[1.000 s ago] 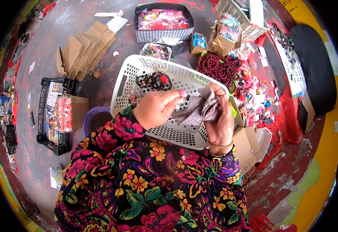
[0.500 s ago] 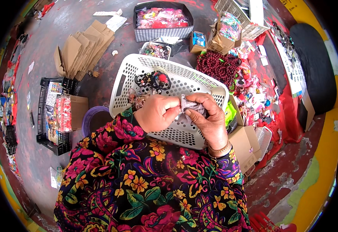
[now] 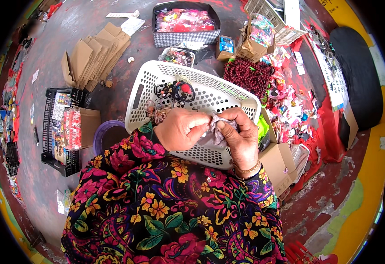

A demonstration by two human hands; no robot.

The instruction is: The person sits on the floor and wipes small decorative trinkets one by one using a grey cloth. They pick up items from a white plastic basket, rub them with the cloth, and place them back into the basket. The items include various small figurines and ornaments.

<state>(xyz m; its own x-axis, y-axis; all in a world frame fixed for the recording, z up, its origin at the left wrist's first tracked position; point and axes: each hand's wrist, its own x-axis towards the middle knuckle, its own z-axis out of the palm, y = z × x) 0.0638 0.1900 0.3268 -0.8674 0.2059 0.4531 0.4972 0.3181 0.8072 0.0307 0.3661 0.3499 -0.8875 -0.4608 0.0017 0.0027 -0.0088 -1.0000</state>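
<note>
Over the white perforated basket (image 3: 133, 110), both hands meet at a small grey-mauve piece of gathered fabric (image 3: 219, 136). My right hand (image 3: 244, 143) pinches it between thumb and fingers, and the cloth hangs below the thumb. My left hand (image 3: 180, 129) is closed, its thumb and forefinger pinched at the fabric's left edge; its other fingers are curled in. Inside the basket, dark hair ties (image 3: 168, 91) with a red pompom (image 3: 185, 88) lie toward the back left. Pinkish-brown bands (image 3: 157, 115) lie beside my left hand, partly covered by it.
A purple tub (image 3: 100, 136) and a black crate (image 3: 47, 145) stand at left, folded cardboard (image 3: 98, 57) behind them. A patterned bin of packets (image 3: 186, 38) is at the back. Right of the basket are dark-red beads (image 3: 249, 77), an open carton (image 3: 275, 165) and scattered small goods (image 3: 291, 105).
The bunched fabric has been opened out and now hangs down more loosely. My right fingers have shifted their grip on it; my left hand has barely moved.
</note>
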